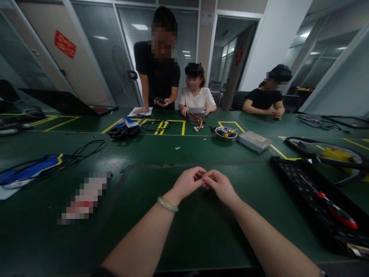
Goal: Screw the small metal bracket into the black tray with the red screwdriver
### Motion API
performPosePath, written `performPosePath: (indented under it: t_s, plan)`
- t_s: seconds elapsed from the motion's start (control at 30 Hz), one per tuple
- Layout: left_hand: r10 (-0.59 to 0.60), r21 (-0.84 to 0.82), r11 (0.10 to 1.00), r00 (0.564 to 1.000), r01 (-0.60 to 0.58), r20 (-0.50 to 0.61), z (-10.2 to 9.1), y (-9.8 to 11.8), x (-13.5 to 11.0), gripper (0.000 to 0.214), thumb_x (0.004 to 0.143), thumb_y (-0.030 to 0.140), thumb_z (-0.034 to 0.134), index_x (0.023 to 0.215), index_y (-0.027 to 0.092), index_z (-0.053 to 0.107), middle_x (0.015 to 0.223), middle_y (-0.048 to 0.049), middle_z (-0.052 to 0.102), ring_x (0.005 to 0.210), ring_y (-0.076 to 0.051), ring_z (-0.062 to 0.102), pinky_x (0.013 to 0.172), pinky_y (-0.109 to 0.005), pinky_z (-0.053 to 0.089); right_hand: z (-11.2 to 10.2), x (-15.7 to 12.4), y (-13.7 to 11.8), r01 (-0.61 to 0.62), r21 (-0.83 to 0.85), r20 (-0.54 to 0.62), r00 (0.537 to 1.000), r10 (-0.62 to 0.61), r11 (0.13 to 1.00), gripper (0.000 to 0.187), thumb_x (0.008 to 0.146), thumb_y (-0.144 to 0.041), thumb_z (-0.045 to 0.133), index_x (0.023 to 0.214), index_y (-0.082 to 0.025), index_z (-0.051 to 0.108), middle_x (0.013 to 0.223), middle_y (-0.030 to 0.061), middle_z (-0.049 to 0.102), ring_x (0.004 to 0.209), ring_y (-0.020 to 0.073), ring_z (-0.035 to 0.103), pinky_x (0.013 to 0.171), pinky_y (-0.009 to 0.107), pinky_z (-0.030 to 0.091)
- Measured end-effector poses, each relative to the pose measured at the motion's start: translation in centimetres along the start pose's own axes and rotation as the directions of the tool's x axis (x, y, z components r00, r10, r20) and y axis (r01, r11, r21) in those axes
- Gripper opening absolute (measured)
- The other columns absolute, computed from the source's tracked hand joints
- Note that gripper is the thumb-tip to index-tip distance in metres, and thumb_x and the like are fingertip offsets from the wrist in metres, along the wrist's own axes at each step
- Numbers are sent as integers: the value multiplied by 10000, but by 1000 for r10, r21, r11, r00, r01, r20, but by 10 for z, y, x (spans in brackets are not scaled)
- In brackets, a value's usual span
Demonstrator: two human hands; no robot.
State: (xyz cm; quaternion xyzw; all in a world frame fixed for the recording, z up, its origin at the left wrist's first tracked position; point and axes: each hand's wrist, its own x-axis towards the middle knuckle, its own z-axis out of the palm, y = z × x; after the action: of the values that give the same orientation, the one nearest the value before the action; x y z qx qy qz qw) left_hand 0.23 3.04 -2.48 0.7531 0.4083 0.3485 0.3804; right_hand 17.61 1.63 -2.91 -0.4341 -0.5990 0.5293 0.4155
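Observation:
My left hand [188, 185], with a pale green bangle [167, 204] at its wrist, meets my right hand [223, 186] above the green table [138, 215]. Fingers of both hands are curled and pinched together, the fingertips touching. Whatever they hold, if anything, is hidden between them. A black tray [300, 192] lies to the right of my right hand, and in it is a screwdriver [337, 211] with a red and black handle. Off to the left of my left hand lies a blurred flat item [86, 196], partly red.
Farther across the table are a metal bowl [226, 133] of small parts, a grey metal box [254, 141] and a black holder [123, 129]. A wheel-like rim [331, 154] sits right, blue pouch with cables [31, 169] left. Several people are at the far side.

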Motion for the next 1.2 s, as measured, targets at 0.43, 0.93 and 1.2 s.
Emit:
performPosePath:
  t_s: [0.43,0.93,1.2]
  plan:
    - [0,64,998,998,4,-68,-2,2,0,292,879,415,596,1074,204,647,881,-15,674,730,-136,596,660,-249,459,-16,8,5,-21,11,-106,994,22,1000,418,769,-551,682,953,-194,568,735,0,667,648,124,605,647,289,489]
    - [19,47,999,997,-15,-72,-4,-3,1,310,870,447,611,1083,222,592,813,27,594,709,-117,565,642,-240,446,-17,4,-6,-7,-80,-96,995,0,997,453,801,-453,672,1149,-188,552,784,19,676,736,156,625,735,329,499]
    - [-36,42,998,995,40,-88,-12,1,-1,302,931,442,513,1107,218,614,878,-1,617,777,-136,575,691,-263,466,-88,-49,-60,80,-456,-585,723,-366,886,449,831,-441,652,1248,-295,577,1154,122,689,1003,249,665,857,464,523]
